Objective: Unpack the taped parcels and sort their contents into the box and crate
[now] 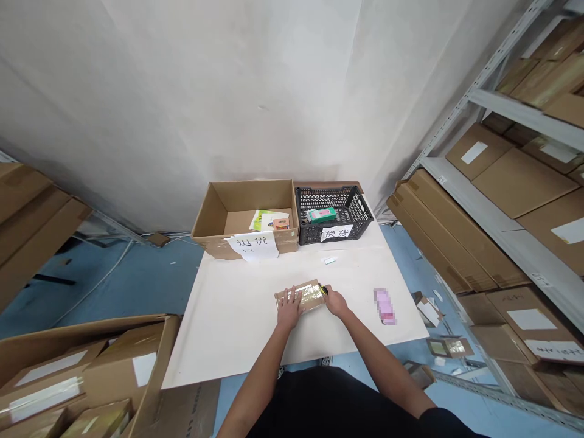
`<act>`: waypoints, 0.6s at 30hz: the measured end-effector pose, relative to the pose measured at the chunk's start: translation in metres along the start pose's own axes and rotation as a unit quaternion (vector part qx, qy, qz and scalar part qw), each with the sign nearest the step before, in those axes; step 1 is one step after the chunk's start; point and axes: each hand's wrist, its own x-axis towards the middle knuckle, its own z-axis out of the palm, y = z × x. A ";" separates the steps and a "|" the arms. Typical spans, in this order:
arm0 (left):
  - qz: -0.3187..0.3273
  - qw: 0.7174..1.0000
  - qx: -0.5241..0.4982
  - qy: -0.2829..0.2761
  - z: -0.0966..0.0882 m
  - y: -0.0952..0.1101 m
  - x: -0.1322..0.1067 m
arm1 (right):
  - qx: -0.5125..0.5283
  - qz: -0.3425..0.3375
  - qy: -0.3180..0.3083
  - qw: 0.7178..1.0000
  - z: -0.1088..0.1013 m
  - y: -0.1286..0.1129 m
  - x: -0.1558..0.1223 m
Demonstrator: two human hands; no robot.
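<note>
A small taped cardboard box (311, 296) lies on the white table (228, 310) in front of me. My left hand (289, 309) rests with spread fingers on the left part of the box. My right hand (336, 302) is closed around a yellow and black box cutter (323, 290), whose tip is at the right end of the box. The blade itself is too small to make out. To the right of that hand lies a pink item (384, 306), blurred out.
At the table's back stand an open cardboard carton (214, 246) with a handwritten paper sign and a black plastic crate (314, 234) holding a green box (322, 214). A large carton of parcels (171, 340) is at left. Shelving (511, 103) with boxes lines the right.
</note>
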 end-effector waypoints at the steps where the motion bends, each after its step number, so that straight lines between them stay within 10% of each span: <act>1: -0.001 1.000 -0.002 -0.001 0.000 0.000 0.000 | -0.004 0.000 -0.004 1.000 -0.002 -0.001 0.001; 18: -0.002 1.000 -0.018 0.015 0.001 0.001 -0.001 | -0.043 0.021 -0.054 0.997 -0.009 -0.007 -0.016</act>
